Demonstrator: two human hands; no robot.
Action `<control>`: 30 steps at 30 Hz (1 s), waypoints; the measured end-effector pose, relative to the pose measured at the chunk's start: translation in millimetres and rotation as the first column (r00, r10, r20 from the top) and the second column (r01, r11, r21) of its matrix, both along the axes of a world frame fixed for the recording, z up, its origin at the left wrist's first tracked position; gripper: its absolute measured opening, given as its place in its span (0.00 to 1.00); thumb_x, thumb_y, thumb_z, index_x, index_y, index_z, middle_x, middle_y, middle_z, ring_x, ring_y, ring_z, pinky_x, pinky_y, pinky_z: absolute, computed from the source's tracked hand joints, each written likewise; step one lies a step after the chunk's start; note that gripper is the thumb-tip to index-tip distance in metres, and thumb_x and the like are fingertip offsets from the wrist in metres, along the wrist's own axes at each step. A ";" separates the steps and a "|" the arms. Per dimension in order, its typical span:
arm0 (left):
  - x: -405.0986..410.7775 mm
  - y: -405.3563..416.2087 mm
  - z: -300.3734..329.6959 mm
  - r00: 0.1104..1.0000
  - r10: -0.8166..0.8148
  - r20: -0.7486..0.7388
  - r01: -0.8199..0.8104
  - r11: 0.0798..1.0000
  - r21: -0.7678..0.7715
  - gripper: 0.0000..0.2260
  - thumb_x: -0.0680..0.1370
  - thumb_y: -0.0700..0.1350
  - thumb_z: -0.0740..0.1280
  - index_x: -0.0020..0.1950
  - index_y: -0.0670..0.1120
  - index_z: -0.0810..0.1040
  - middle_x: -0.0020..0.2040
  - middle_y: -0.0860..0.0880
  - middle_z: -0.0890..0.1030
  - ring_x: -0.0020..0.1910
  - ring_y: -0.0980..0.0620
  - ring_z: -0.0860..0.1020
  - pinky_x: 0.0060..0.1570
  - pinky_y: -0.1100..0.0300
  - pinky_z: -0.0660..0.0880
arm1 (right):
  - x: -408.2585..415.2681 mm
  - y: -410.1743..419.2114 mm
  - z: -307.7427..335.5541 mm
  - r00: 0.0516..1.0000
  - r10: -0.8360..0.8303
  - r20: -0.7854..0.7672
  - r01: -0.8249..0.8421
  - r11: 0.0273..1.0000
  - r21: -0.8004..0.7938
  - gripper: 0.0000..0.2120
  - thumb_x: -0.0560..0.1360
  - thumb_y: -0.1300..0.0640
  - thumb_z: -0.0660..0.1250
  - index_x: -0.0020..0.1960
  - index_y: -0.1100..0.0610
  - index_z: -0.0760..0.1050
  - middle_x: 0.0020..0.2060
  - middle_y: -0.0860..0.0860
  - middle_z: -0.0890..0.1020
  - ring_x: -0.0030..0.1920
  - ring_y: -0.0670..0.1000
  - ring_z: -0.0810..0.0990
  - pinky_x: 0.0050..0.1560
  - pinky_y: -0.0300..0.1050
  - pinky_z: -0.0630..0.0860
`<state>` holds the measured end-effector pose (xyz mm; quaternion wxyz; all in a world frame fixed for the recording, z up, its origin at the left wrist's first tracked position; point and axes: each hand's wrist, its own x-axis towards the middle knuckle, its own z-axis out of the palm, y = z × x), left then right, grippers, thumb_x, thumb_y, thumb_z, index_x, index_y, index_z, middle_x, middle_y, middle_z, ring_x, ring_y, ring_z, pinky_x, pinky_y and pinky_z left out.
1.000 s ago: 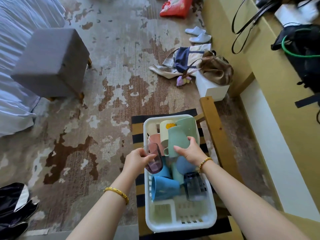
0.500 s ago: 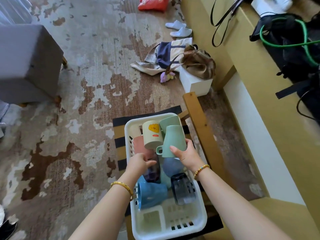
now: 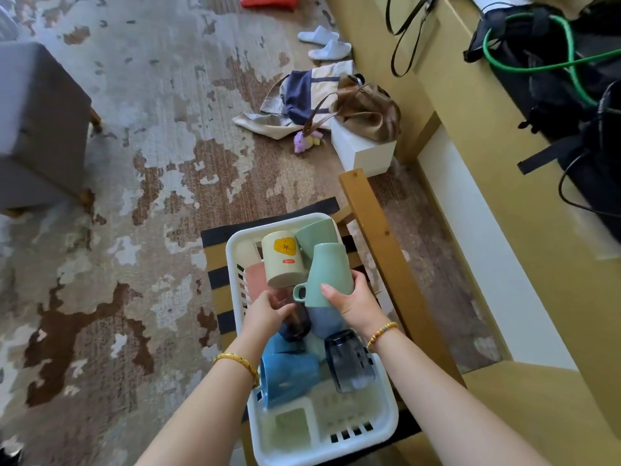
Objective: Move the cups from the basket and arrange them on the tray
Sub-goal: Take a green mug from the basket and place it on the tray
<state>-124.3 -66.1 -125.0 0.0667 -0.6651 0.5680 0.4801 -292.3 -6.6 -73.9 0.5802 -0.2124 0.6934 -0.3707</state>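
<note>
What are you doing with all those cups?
A person is taking cups out of a white basket that sits on a striped chair seat. The right hand grips a mint green mug, and the left hand holds a dark see-through cup. Both cups are over the basket. A cream cup with a yellow sticker, a blue mug and a smoky glass lie inside. No tray is in view.

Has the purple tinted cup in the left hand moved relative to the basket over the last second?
Yes. The purple tinted cup in the left hand went from the white basket's left rim inward, toward the middle.
</note>
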 end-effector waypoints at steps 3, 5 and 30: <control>1.7 3.1 11.1 0.999 0.023 -0.037 -0.021 0.998 0.055 0.20 0.76 0.49 0.66 0.63 0.44 0.64 0.53 0.45 0.75 0.47 0.48 0.75 0.41 0.59 0.72 | 2.4 3.2 3.2 1.000 -0.024 -0.002 0.024 1.000 0.001 0.36 0.70 0.52 0.72 0.70 0.57 0.55 0.55 0.52 0.73 0.55 0.50 0.76 0.48 0.39 0.77; 0.9 5.5 25.9 0.997 0.046 -0.058 -0.047 0.999 -0.016 0.19 0.78 0.46 0.63 0.66 0.44 0.63 0.54 0.43 0.76 0.46 0.48 0.76 0.41 0.58 0.74 | 4.5 5.2 9.1 1.000 -0.029 -0.004 0.029 1.000 -0.008 0.36 0.70 0.52 0.72 0.69 0.57 0.55 0.54 0.51 0.74 0.54 0.49 0.76 0.46 0.38 0.76; -167.0 85.7 292.2 0.662 0.044 -0.748 0.124 0.978 0.167 0.23 0.73 0.56 0.69 0.61 0.47 0.66 0.55 0.43 0.76 0.47 0.49 0.78 0.31 0.58 0.77 | -73.8 143.9 237.5 0.842 -0.506 0.186 0.539 0.776 -0.326 0.13 0.77 0.51 0.58 0.53 0.46 0.81 0.47 0.49 0.85 0.47 0.49 0.84 0.40 0.42 0.81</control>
